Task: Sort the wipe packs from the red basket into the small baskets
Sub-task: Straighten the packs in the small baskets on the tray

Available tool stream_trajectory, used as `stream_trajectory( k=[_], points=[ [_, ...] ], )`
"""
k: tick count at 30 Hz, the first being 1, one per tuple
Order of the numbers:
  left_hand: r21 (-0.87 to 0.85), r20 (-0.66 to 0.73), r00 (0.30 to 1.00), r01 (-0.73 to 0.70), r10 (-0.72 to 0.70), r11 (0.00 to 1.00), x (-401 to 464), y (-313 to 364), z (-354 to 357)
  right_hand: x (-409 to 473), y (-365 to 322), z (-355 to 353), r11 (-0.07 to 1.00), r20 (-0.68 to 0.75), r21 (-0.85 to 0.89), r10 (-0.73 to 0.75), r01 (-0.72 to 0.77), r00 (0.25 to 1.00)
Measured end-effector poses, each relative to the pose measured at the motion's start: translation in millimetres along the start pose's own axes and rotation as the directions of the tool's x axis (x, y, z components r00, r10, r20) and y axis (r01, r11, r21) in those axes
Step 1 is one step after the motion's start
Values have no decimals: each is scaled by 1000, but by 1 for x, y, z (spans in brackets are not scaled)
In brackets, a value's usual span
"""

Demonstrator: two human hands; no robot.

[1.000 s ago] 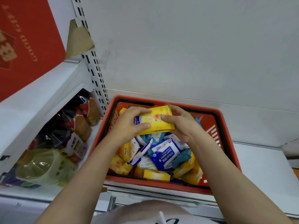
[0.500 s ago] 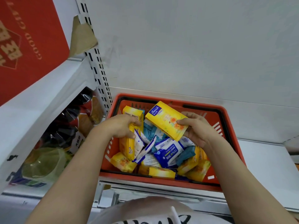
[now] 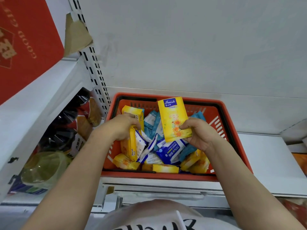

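Note:
The red basket (image 3: 232, 140) sits on a white shelf and holds several yellow, blue and white wipe packs. My right hand (image 3: 201, 133) pinches the lower edge of a flat yellow wipe pack (image 3: 172, 118), held upright above the basket's middle. My left hand (image 3: 121, 127) reaches into the basket's left side and grips another yellow wipe pack (image 3: 132, 145) standing on end there. A dark blue alcohol wipe pack (image 3: 171, 150) lies near the centre of the pile. No small baskets are in view.
A white shelf (image 3: 269, 163) extends to the right of the basket. At the left, a lower shelf holds bagged snacks (image 3: 78, 123) and a greenish bottle (image 3: 43, 168). A slotted upright rail (image 3: 94, 70) and a red sign (image 3: 25, 40) stand at upper left.
My right hand has turned the yellow pack from lying flat between both hands to upright. My left hand let go of it and dropped to a yellow pack at the basket's left.

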State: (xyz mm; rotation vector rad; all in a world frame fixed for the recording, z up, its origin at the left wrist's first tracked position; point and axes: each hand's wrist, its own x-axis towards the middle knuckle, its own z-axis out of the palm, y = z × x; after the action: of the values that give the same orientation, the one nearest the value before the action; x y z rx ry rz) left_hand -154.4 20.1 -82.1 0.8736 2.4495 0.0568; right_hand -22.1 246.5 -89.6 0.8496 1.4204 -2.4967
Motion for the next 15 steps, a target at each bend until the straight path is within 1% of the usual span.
stream_trajectory(
  k=[4, 7, 9, 11, 12, 13, 14, 15],
  points=[
    [-36, -213, 977, 2, -10, 999, -3, -1, 4, -2, 7, 7, 999, -1, -29, -18, 18, 1000],
    [-63, -359, 932, 23, -44, 998, -13, -5, 5, -4, 10, 9, 999, -14, -9, -31, 31, 999],
    [-199, -435, 900, -61, -32, 978, -20, -9, 1, -6, 11, 13, 999, -25, 47, -24, 26, 999],
    [-395, -479, 877, -175, -39, 902, -27, -12, -3, -11, 13, 18, 994, -38, 105, -28, 32, 999],
    [-477, -501, 863, -210, -68, 853, -30, -12, -3, -14, 14, 21, 993, -46, 104, -47, 51, 998],
    [-573, -517, 848, -242, -116, 783, -32, -11, -3, -17, 14, 23, 993, -48, 85, -74, 78, 996],
    [-682, -513, 840, -275, -176, 677, -33, -8, -1, -21, 15, 24, 992, -44, 62, -108, 110, 993],
    [-781, -491, 840, -305, -233, 545, -34, -6, 1, -24, 15, 25, 988, -39, 40, -147, 149, 988]
  ],
)
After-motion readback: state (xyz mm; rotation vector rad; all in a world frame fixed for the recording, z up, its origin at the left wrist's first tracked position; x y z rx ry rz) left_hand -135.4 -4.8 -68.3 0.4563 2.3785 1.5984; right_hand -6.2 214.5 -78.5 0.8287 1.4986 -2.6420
